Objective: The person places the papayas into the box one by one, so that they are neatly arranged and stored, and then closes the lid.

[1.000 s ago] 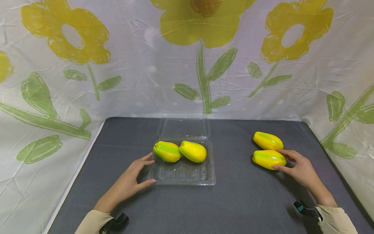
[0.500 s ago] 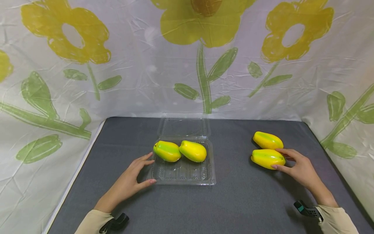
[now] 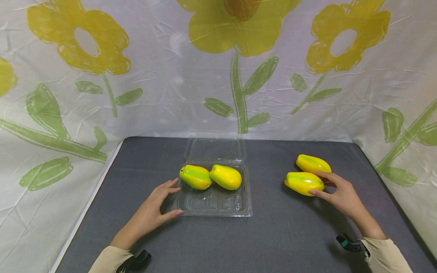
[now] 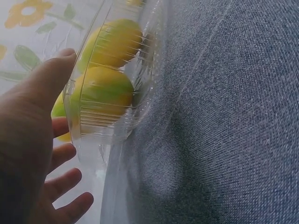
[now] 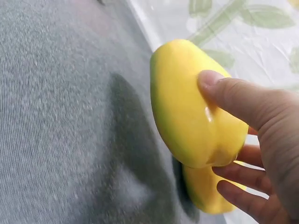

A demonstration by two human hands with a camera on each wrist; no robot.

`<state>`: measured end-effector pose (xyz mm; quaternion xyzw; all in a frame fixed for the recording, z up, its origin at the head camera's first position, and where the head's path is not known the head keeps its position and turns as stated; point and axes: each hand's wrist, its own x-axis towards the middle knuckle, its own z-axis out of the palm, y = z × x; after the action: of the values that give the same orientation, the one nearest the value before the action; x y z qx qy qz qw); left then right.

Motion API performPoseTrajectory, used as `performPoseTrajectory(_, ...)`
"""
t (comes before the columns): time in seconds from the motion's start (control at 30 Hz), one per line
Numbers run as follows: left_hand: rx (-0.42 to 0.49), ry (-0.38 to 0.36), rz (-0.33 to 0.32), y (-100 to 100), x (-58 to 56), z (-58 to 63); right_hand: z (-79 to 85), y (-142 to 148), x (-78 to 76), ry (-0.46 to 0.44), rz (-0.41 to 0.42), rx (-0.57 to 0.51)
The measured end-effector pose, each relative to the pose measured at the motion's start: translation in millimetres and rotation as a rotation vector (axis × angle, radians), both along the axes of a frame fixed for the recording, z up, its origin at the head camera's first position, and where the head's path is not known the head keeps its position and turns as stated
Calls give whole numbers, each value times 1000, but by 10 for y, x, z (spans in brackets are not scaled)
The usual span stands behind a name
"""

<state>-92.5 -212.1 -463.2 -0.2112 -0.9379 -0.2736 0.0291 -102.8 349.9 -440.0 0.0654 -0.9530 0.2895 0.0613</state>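
Observation:
My right hand (image 3: 336, 193) grips a yellow-green papaya (image 3: 304, 183) by its right end, thumb on the near side and fingers on the far side. In the right wrist view the thumb presses on the yellow skin of this papaya (image 5: 191, 107). A second papaya (image 3: 312, 163) lies just behind it on the table. On the left, my left hand (image 3: 151, 210) has its fingers spread, with fingertips right at the left rim of a clear plastic clamshell box (image 3: 215, 206). Two more papayas, one greener (image 3: 195, 177) and one yellower (image 3: 226, 177), lie side by side in the box's base.
The clear lid (image 3: 215, 149) of the box lies folded back toward the rear. A dark grey cloth (image 3: 266, 235) covers the table. Behind and at both sides hangs a white curtain (image 3: 164, 98) printed with yellow flowers.
My right hand has moved a little to the left with the papaya, away from the one behind. The left hand and the box have stayed in place.

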Motion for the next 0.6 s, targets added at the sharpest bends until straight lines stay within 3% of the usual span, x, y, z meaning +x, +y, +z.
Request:
performPoseTrajectory(0.2, -1, 6, 1, -1, 3, -4, -33, -89, -51, 36, 56, 3)
performPoseTrajectory(0.6, 5, 1, -8, -2, 2, -6, -60, -269, -138, 48, 84, 0)
